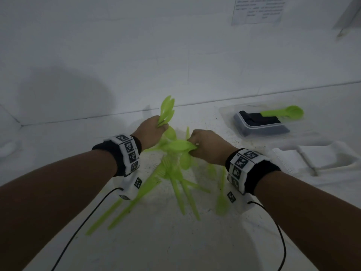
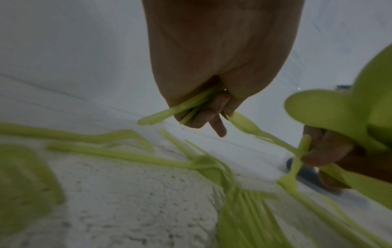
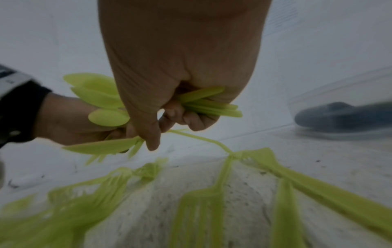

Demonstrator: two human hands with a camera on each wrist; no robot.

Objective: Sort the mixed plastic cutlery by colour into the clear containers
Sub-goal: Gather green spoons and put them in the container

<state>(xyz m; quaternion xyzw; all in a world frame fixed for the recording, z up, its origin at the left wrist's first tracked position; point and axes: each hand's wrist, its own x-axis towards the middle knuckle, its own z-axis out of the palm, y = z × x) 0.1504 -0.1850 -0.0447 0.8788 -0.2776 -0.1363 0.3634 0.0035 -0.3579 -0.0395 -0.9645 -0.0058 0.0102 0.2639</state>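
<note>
A heap of lime-green plastic cutlery point(image 1: 172, 184) lies on the white table between my forearms. My left hand point(image 1: 151, 130) grips a bunch of green spoons point(image 1: 167, 110) whose bowls stick up above the fist; their handles poke out below the curled fingers point(image 2: 212, 115). My right hand point(image 1: 207, 145) grips a second bunch of green spoons point(image 1: 179, 146), bowls pointing left toward the other hand; the handle ends point(image 3: 212, 104) show in the right wrist view. A clear container point(image 1: 259, 122) at the back right holds dark cutlery, with a green spoon point(image 1: 285, 112) across it.
A white wall rises just behind the table, with a paper sheet point(image 1: 257, 8) pinned at the top right. Another clear container point(image 1: 304, 151) stands right of my right wrist. Black cables point(image 1: 84, 225) run from both wristbands toward me.
</note>
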